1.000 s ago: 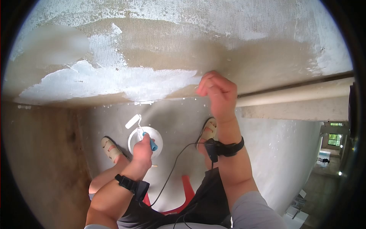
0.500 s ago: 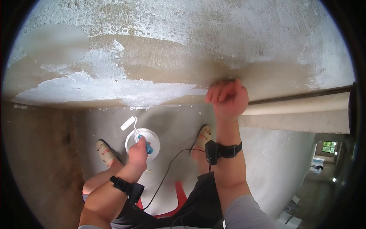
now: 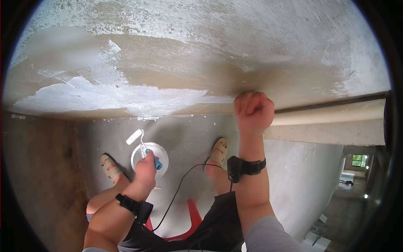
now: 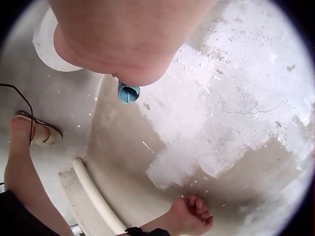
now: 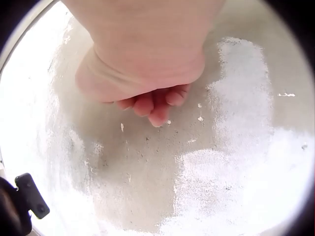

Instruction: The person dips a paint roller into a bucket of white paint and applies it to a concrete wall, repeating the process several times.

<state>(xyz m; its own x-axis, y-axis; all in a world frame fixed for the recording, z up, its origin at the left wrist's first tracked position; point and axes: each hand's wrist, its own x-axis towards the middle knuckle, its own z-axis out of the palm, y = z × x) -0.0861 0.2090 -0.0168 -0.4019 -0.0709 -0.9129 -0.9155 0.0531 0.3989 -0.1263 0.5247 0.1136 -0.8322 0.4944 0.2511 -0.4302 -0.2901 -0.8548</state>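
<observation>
Rough concrete wall (image 3: pixel 218 46), gritty w/ patchy white paint over bare tan cement. Below the wall, smooth grey floor (image 3: pixel 189 134). Pale round pipe (image 3: pixel 327 115) runs along the wall's base. White round bucket (image 3: pixel 161 153) sits on the floor under the wall. Right hand (image 3: pixel 253 112) is a curled fist vs. the wall, holding nothing. Left hand (image 3: pixel 146 168) grips mini roller (image 3: pixel 142 145) over the bucket: blue handle, thin wire frame, short white fuzzy sleeve.
</observation>
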